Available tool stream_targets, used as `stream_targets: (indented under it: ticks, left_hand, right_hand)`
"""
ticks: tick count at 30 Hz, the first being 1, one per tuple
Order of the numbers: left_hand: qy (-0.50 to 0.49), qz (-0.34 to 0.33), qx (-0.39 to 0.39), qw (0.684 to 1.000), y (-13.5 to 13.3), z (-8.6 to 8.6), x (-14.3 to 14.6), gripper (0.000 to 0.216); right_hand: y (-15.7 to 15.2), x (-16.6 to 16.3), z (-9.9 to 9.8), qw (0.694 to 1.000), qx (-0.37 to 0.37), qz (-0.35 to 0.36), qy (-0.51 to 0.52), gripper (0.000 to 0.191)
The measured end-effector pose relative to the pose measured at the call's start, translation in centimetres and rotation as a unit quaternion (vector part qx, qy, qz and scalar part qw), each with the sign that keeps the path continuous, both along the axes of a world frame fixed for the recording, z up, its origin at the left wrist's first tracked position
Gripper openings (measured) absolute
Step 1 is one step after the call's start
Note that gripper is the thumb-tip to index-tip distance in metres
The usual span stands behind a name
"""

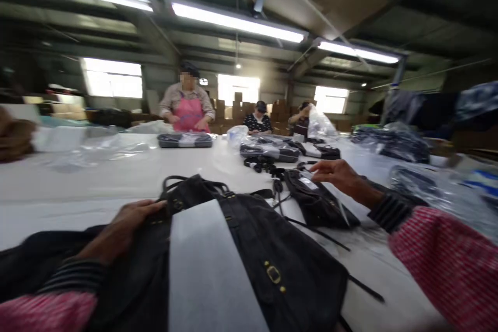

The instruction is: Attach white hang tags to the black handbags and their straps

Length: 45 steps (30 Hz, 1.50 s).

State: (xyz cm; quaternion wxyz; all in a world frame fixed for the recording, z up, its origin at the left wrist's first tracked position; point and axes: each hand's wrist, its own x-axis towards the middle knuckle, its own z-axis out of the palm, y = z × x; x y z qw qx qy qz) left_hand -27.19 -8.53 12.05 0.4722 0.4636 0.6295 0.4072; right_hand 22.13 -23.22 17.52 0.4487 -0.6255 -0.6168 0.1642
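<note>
Black fabric bag (272, 249) lies under left hand (124, 225), white sheet (206, 270) across.

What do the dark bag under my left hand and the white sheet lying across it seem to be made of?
Dark bag: looks like matte, suede-like fabric or soft leather, no shine, with a brass-coloured metal buckle. White sheet: probably thin tissue paper or foam wrap, flat and dull. Motion blur leaves both uncertain.

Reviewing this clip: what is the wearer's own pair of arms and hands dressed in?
Both hands are bare, no gloves. The left hand and right hand each come out of a dark cuff with thin pale stripes. Over each forearm sits a pink-red oversleeve with a fine white check or knit pattern, seen at lower left and lower right. No rings or watch can be made out; the picture is blurred.
</note>
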Motion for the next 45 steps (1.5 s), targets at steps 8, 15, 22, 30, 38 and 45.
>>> stream_targets:
  ticks: [8, 15, 22, 30, 38, 45]
  left_hand:
    - [-0.108, 0.01, 0.072, 0.991, 1.2, -2.6, -1.2, 0.02]
    - [-0.152, 0.001, 0.081, 0.985, 1.6, -3.6, -1.3, 0.019]
    - [-0.174, -0.041, 0.059, 0.982, 2.0, -3.8, -1.9, 0.015]
    - [-0.186, -0.174, 0.053, 0.966, 1.3, -3.0, -3.7, 0.012]
    - [-0.059, -0.272, 0.098, 0.956, 0.5, -2.3, -5.2, 0.025]
    - [0.026, -0.257, 0.131, 0.957, 0.3, -1.9, -5.8, 0.023]
  right_hand:
    - [8.1, -19.2, -0.1, 0.97, -0.054, 0.228, -0.061, 0.022]
    - [10.3, -30.4, -0.7, 0.929, -0.034, 0.216, -0.298, 0.011]
    - [11.5, -32.0, -2.0, 0.914, -0.058, 0.176, -0.36, 0.009]
    - [13.4, -34.2, -2.0, 0.915, -0.052, 0.187, -0.353, 0.019]
    - [14.8, -33.9, -1.5, 0.915, -0.099, 0.248, -0.301, 0.011]
    - [15.2, -31.7, -2.1, 0.903, -0.146, 0.36, -0.186, 0.006]
